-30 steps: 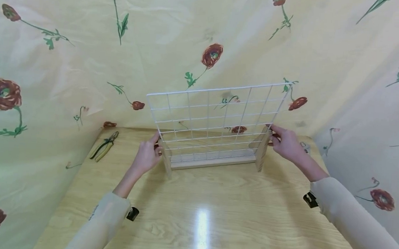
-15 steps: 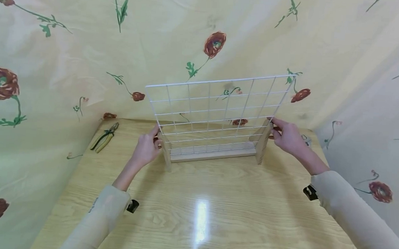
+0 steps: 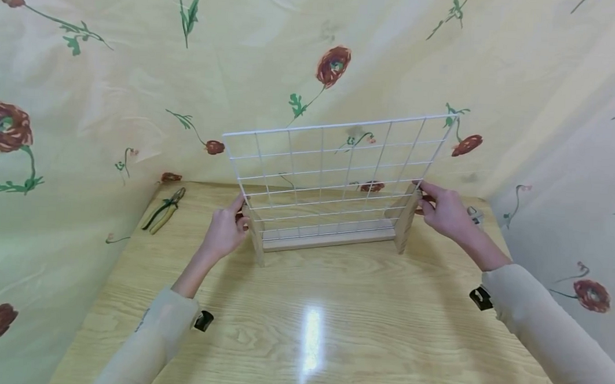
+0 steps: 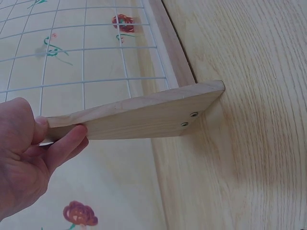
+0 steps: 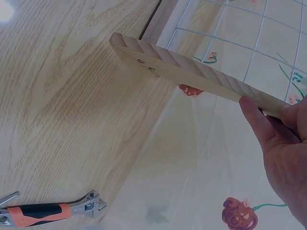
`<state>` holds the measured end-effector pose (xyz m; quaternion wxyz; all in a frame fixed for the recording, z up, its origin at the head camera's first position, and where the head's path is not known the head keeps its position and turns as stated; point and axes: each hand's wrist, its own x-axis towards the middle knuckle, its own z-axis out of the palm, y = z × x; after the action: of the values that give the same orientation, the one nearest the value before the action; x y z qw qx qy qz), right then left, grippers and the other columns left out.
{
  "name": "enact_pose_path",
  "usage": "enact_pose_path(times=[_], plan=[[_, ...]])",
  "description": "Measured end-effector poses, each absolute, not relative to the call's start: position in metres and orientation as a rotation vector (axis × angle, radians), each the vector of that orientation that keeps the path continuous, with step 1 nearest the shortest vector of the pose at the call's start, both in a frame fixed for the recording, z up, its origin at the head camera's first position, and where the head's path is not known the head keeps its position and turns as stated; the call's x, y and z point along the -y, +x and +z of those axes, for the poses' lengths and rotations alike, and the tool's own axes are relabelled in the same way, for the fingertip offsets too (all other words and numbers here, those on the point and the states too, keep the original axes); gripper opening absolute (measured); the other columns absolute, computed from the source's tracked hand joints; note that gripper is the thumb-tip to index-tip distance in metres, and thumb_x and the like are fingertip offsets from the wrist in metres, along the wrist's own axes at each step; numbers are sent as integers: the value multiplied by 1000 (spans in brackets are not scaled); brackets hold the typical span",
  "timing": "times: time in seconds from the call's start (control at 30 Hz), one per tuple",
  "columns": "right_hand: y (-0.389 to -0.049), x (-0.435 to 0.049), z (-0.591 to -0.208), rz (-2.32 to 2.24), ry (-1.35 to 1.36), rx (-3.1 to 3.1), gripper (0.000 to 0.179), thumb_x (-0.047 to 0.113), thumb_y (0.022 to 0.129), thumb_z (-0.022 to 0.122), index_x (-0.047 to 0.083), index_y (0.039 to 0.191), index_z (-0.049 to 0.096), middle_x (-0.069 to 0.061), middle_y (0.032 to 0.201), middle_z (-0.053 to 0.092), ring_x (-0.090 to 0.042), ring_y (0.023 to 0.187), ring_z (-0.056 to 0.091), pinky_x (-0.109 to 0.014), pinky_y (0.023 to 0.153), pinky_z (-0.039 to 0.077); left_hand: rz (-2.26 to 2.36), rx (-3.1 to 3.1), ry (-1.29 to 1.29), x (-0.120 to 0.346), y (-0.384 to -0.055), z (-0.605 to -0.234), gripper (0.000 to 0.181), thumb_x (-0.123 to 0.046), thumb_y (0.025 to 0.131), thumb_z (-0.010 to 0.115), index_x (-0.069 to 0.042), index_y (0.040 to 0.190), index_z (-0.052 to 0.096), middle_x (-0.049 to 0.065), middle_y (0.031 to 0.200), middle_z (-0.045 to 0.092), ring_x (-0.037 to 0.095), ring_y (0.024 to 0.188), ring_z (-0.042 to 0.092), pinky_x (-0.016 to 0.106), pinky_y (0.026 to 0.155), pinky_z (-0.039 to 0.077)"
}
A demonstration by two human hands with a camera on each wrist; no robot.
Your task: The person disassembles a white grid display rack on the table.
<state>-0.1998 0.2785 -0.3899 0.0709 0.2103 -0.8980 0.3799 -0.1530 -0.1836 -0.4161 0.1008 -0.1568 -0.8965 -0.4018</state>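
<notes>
Head cam: L grip (image 3: pixel 224 232) & R grip (image 3: pixel 446 213) pinch rack side panels (image 3: pixel 403 227), wide tbl (image 3: pixel 384 323) off front edge.

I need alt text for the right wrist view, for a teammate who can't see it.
The right hand grips one end of a wooden board, with two screw heads near the board's other end. A white wire grid spreads along the board's far side. An orange-and-black wrench lies at lower left on the table.
</notes>
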Motion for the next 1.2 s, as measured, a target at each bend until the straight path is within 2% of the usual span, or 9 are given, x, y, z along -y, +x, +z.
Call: enact_pose_path(times=[0.1, 0.3, 0.43, 0.53, 0.77, 0.93, 1.2], plan=[[-199, -278, -391, 1133, 635, 2697, 46, -24, 88, 48, -20, 134, 48, -43, 116, 57, -54, 94, 64, -7, 65, 54, -1187, 2638, -469, 184, -151, -417, 26, 21, 90, 55, 6, 111, 52, 27, 98, 65, 45, 96, 69, 35, 70, 63], [-200, -277, -386, 1152, 640, 2715, 45, -20, 91, 49, -19, 136, 46, -42, 113, 58, -53, 95, 65, -23, 67, 61, -1173, 2602, -494, 185, -151, -416, 32, 24, 86, 54, 4, 110, 53, 26, 94, 66, 43, 92, 70, 35, 67, 64], [-196, -278, -385, 1145, 617, 2740, 46, -20, 91, 49, -18, 137, 45, -41, 112, 59, -51, 92, 66, -25, 66, 62, -1137, 2597, -505, 185, -149, -418, 34, 23, 85, 56, 5, 114, 55, 25, 93, 68, 41, 90, 71, 34, 68, 63], [-191, -277, -388, 1182, 620, 2751, 47, -21, 91, 48, -19, 138, 44, -42, 113, 58, -50, 93, 66, -31, 69, 62, -1139, 2616, -476, 187, -142, -421, 35, 22, 85, 57, 8, 117, 56, 24, 92, 68, 40, 90, 71, 34, 68, 63], [-189, -273, -387, 1228, 692, 2704, 47, -24, 90, 47, -20, 137, 44, -43, 115, 57, -53, 97, 64, -43, 74, 61, -1081, 2590, -446, 190, -136, -419, 34, 23, 82, 56, 5, 111, 57, 20, 90, 69, 39, 89, 72, 39, 71, 63], [-189, -272, -384, 1234, 679, 2711, 46, -24, 90, 48, -20, 136, 45, -42, 116, 57, -52, 97, 64, -45, 75, 60, -1042, 2578, -451, 190, -136, -418, 36, 22, 83, 60, 5, 115, 57, 22, 90, 69, 38, 85, 72, 40, 70, 63], [-189, -266, -390, 1222, 686, 2713, 44, -24, 90, 50, -20, 134, 47, -42, 115, 57, -53, 98, 63, -42, 74, 61, -1072, 2592, -428, 196, -128, -420, 35, 24, 82, 56, 6, 113, 57, 22, 88, 69, 40, 85, 72, 40, 69, 63]])
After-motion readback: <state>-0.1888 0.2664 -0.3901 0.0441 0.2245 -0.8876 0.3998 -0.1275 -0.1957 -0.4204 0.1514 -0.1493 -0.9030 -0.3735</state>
